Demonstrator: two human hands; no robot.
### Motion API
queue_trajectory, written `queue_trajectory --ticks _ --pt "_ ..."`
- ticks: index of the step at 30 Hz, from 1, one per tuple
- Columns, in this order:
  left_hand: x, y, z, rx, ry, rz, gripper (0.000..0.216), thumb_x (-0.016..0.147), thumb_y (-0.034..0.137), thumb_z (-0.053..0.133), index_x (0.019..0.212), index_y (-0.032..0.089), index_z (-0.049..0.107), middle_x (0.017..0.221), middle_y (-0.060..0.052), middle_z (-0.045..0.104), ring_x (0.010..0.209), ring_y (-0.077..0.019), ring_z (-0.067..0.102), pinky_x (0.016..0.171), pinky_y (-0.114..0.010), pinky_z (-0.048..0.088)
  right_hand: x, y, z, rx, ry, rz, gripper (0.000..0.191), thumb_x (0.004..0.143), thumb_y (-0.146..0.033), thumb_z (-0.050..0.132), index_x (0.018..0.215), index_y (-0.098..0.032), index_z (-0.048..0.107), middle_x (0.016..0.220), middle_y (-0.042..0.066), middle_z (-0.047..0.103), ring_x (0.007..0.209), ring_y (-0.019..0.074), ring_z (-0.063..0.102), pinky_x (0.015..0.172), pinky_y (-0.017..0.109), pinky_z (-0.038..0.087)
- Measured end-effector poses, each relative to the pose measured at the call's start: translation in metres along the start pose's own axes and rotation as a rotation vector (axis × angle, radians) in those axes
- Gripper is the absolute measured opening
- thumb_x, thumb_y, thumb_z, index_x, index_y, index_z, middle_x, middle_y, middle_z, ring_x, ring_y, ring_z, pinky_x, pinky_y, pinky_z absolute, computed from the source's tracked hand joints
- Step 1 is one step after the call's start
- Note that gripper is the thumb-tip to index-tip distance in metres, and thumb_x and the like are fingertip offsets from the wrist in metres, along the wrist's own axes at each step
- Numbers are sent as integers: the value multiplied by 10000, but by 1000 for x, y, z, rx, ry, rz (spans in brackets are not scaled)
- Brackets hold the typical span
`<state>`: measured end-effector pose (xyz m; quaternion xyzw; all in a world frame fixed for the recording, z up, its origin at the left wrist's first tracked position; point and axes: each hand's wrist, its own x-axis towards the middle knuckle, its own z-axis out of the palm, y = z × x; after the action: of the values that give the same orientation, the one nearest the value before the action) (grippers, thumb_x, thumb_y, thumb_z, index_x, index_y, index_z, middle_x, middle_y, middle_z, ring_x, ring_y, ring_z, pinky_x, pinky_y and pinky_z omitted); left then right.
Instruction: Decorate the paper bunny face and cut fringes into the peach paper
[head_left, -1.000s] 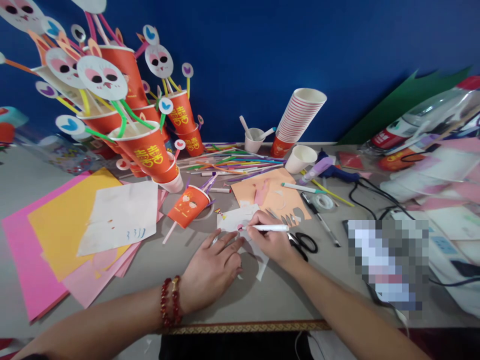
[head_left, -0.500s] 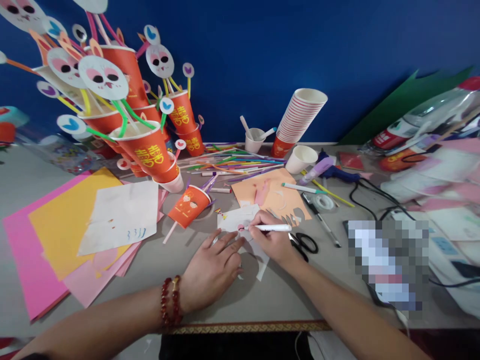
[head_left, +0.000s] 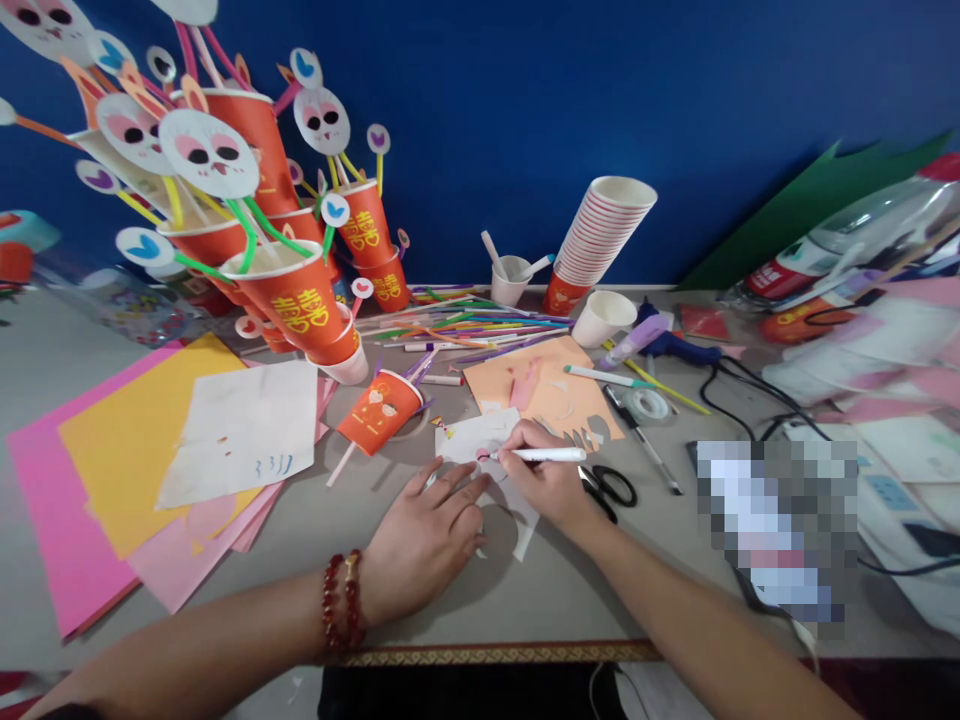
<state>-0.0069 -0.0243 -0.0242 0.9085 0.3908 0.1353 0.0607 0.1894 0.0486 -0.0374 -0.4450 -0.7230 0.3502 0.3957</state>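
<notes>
My right hand grips a white marker, its tip touching a small white paper piece on the grey table. My left hand lies flat with fingers spread, pressing that paper down just left of the pen tip. A red bead bracelet sits on my left wrist. Black scissors lie right beside my right hand. An orange paper cup lies on its side just beyond my left hand.
Decorated orange cups with rabbit faces and straws crowd the back left. Pink, yellow and white sheets cover the left. Loose straws, a cup stack, a glue gun, tape and cables fill the back and right.
The hands hold nearly the same pose; the marker has shifted very slightly right over the paper.
</notes>
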Motion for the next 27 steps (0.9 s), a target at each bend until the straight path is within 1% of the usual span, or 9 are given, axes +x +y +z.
queue_trajectory --ticks 4,9,14,19,24,27 --pt "1 0 0 6 1 0 102 955 265 537 954 180 594 1366 -71 601 1334 -262 471 1129 -493 308 -1 1 0 2 -22 5 162 821 -158 557 680 -219 505 613 -42 521 569 130 471 553 249 365" --pt "2 1 -1 11 11 -1 101 958 258 533 953 178 596 1355 -77 609 1330 -258 478 1124 -489 318 -2 1 1 2 11 3 190 825 -162 552 662 -223 477 587 -55 458 535 121 414 510 241 327" --pt "1 0 -1 19 -1 7 134 974 275 507 961 176 596 1366 -72 601 1339 -258 466 1132 -487 307 -1 2 2 13 4 8 187 817 -148 549 661 -221 476 601 -49 474 564 126 445 538 241 350" --pt "0 0 -2 27 -1 14 141 975 278 505 976 173 599 1371 -77 596 1339 -262 464 1128 -489 309 -2 4 1 5 10 11 187 825 -154 548 668 -223 471 590 -57 455 534 119 408 510 239 320" --pt "-1 0 -1 29 -9 7 142 974 284 513 981 176 604 1374 -74 593 1346 -258 456 1137 -485 304 -2 3 2 -8 2 4 179 820 -155 546 667 -221 480 601 -50 482 560 126 443 539 243 346" --pt "0 -1 -1 31 -14 8 141 974 287 514 984 178 603 1381 -68 588 1353 -253 449 1141 -482 299 -2 2 2 -10 11 4 189 817 -160 541 654 -224 470 588 -54 458 544 125 423 524 243 333"
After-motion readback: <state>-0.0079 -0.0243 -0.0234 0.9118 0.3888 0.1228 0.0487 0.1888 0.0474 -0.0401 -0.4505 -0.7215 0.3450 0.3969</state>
